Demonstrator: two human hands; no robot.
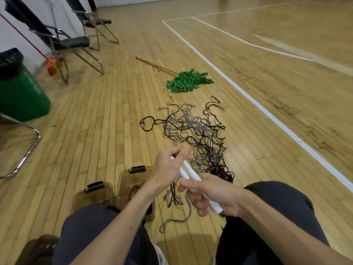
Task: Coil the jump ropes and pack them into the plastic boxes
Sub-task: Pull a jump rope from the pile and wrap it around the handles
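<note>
Indoors, court floor [114, 121] (wooden), tangled ropes [200, 134], left hand [168, 169] and right hand [215, 194] gripping handles [189, 174]

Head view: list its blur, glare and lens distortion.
Head view: the wide lens bows the floorboards toward the edges; glare pales them top right; chairs and green bin at left are smeared; left hand, right hand and white handles look slightly soft; rope tangle crisper.

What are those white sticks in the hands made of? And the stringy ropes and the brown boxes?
The white handles look like smooth plastic: even colour with a slight shine. The ropes seem to be braided cord or yarn: matte, limp and lying in kinks. The boxes appear to be see-through brownish plastic, since the floor shows through their walls.
</note>
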